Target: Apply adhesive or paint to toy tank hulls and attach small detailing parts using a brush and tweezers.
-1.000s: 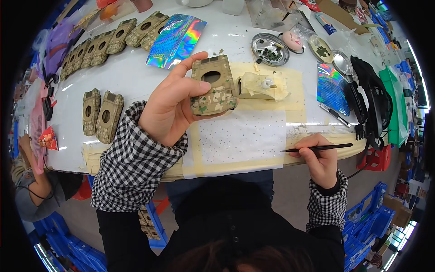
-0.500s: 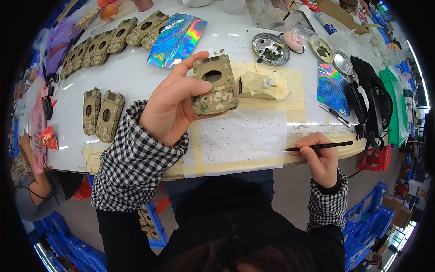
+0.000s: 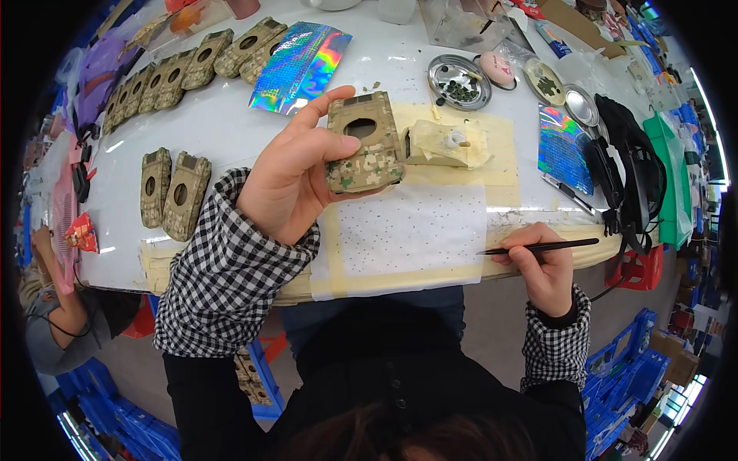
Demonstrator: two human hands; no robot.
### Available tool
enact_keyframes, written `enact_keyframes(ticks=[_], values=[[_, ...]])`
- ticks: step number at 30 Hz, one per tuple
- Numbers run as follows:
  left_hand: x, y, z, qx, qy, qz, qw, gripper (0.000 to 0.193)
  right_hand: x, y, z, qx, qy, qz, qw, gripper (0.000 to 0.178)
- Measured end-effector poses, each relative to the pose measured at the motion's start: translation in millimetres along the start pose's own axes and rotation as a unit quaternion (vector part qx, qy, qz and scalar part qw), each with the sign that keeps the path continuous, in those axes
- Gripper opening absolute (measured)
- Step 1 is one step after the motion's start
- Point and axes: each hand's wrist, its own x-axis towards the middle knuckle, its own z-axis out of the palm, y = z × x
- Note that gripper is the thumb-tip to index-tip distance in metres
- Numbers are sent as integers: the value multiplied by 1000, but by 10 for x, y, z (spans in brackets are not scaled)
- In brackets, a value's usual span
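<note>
My left hand [image 3: 296, 165] grips a model tank hull [image 3: 367, 165] in pixel camouflage, raised above the table. Its round hole faces up, and my thumb rests beside the hole. Below and to the right, my right hand [image 3: 538, 269] closes around slim black tweezers [image 3: 565, 244], their fine tip pointing left near the edge of a white sheet [image 3: 407, 230]. Many tiny dark specks dot that sheet, which is taped at its borders. Just right of the held hull sits a block wrapped in yellowish masking tape [image 3: 450, 144], with a small white cup on top.
More camouflage hulls [image 3: 181, 196] lie at the left and along the far left. A shiny holographic pouch [image 3: 301, 67] covers one partly. A round metal tin [image 3: 460, 83] holds dark green bits. At the right are another pouch [image 3: 565, 150], a marker [image 3: 569, 194] and a black bag [image 3: 634, 161].
My left hand tilts the hull very slightly. The right hand and the tweezers stay where they were.
</note>
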Motion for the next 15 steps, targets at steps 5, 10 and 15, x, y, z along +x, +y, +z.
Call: enact_keyframes(ticks=[5,10,15], values=[[-6,4,13,9,5,-1,1000,61,-5,22,-16,4,-7,-8,1000,7],[-5,5,0,1,4,-4,1000,61,-9,23,-10,12,1,0,1000,7],[-3,1,2,1,4,1,1000,61,-5,15,-12,4,-5,-5,1000,6]])
